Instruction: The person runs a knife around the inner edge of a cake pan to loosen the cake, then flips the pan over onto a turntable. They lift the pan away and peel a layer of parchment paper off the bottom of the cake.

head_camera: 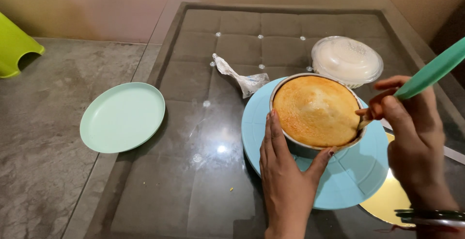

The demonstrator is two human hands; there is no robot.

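Cake (317,109), golden and domed, fills a round tin (290,139) that stands on a blue plate (348,181) at the near right of the glass table (203,171). Tin and cake are round, so neither has a long axis; the long thing is the green-handled tool (433,69), which slants from the far right down toward the cake's right edge.

That edge is where things meet. The right hand (411,132) sits just right of the tin, fingers closed round the green handle, and the tool's tip appears to touch where cake meets the tin wall; the tip itself is too small to make out clearly. The left hand (286,171) comes from the near side, open and spread, fingers laid against the tin's left wall and thumb against its near wall, bracing rather than gripping. Both hands are at the tin, the left touching it directly and the right only through the tool.

A gold board (387,202) shows under the plate's near right rim. A lidded white tub (346,59) stands just beyond the tin, a crumpled wrapper (240,78) lies to its far left, and a pale green plate (122,117) sits well apart on the left.
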